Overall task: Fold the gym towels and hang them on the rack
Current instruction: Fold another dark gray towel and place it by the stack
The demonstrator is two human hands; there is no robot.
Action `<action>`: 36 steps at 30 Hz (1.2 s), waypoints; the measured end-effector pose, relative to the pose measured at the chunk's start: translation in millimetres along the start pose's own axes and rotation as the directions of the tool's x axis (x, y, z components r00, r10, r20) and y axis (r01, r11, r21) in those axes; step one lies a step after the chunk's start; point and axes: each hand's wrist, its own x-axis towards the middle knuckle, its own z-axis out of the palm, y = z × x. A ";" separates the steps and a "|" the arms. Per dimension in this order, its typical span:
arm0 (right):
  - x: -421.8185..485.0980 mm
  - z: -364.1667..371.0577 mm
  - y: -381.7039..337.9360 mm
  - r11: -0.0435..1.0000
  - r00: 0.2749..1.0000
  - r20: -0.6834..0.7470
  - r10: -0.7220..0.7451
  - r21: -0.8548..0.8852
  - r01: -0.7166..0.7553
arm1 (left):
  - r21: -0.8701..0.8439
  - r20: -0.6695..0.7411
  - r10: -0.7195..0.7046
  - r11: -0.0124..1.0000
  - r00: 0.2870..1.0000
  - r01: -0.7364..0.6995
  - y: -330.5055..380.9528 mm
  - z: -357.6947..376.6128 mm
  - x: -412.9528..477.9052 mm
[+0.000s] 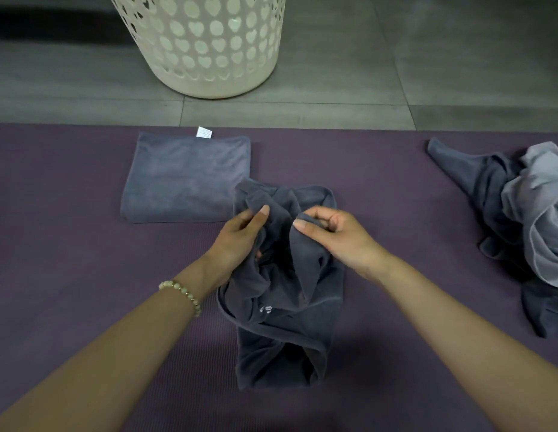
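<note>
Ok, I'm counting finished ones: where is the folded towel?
In the head view the folded towel lies on the purple mat, left of centre, just beyond the left hand and in front of the white basket.

Towel heap (517,213) past right edge

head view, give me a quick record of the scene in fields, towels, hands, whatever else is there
surface: purple mat on a grey tiled floor
left grip: hand pinches a raised fold of the dark towel
right grip: hand pinches another fold of the same towel
dark towel: crumpled, lower part lying on the mat, not yet folded
folded towel: flat on the mat, far left
unfolded pile: grey towels heaped at the right edge
basket: white, perforated, on the floor beyond the mat
rack: not in view
</note>
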 end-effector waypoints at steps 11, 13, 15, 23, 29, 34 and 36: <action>-45.9 0.1 -39.7 0.953 0.978 0.034 -0.206 -0.218 0.209 | 0.215 0.366 0.214 0.927 0.906 -0.306 28.3 2.9 -50.8; -51.1 3.0 -40.2 0.952 0.974 0.023 -0.227 -0.204 0.227 | 0.231 0.378 0.186 0.930 0.907 -0.287 30.2 3.7 -59.1; -53.4 6.2 -39.8 0.945 0.966 0.003 -0.258 -0.207 0.253 | 0.241 0.397 0.165 0.930 0.903 -0.276 32.3 4.6 -66.2; -54.9 10.9 -35.0 0.970 0.967 -0.110 -0.231 -0.103 0.220 | 0.216 0.480 0.266 0.888 0.836 -0.407 28.7 5.8 -79.1; -55.7 7.8 -30.8 0.974 0.970 -0.123 -0.211 -0.109 0.199 | 0.235 0.475 0.293 0.866 0.830 -0.441 32.5 7.1 -82.4; -64.7 -1.5 -32.0 0.956 0.980 -0.017 -0.197 -0.227 0.189 | 0.256 0.521 0.270 0.855 0.810 -0.450 34.7 11.4 -89.9; -71.8 -2.5 -35.6 0.949 0.968 -0.062 -0.243 -0.221 0.224 | 0.262 0.499 0.302 0.841 0.812 -0.473 38.0 12.6 -95.4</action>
